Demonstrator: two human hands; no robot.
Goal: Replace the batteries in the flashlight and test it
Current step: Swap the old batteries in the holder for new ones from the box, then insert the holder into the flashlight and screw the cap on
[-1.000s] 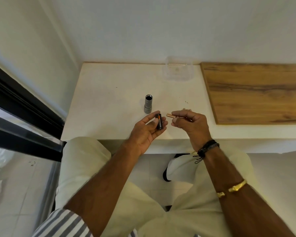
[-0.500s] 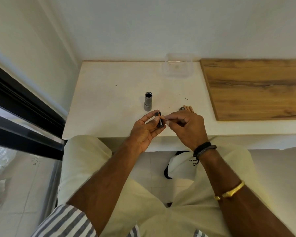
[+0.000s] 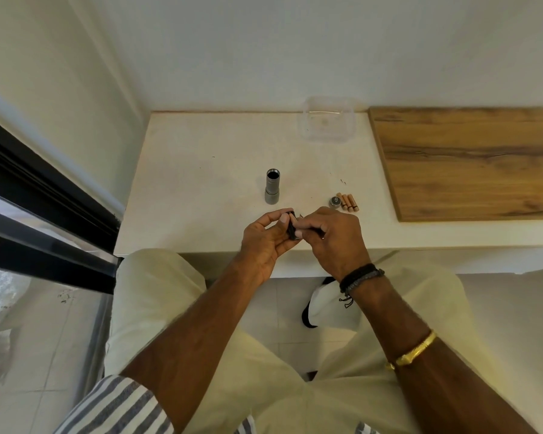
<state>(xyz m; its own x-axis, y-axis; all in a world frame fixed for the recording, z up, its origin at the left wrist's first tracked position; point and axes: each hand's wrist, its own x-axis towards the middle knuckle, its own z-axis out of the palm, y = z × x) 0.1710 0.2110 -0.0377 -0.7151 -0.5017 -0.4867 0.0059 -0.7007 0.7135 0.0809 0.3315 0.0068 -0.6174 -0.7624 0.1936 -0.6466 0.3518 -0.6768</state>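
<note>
The grey flashlight body (image 3: 272,186) stands upright and open-topped on the white counter (image 3: 201,183). Its tail cap (image 3: 335,201) lies to the right, next to three copper-coloured batteries (image 3: 347,202). Over the counter's front edge my left hand (image 3: 264,242) grips a black battery holder (image 3: 291,228) between thumb and fingers. My right hand (image 3: 336,239) meets it from the right, fingers curled, pinching a battery against the holder. Only the battery's tip (image 3: 300,217) shows; the rest is hidden by my fingers.
A clear plastic container (image 3: 326,122) sits at the back of the counter by the wall. A wooden board (image 3: 467,161) covers the counter's right part. A dark window frame (image 3: 44,214) runs along the left. My knees are under the counter edge.
My right hand moved left with the copper battery and closed in on the holder in my left hand. The three batteries and tail cap behind it are now uncovered.
</note>
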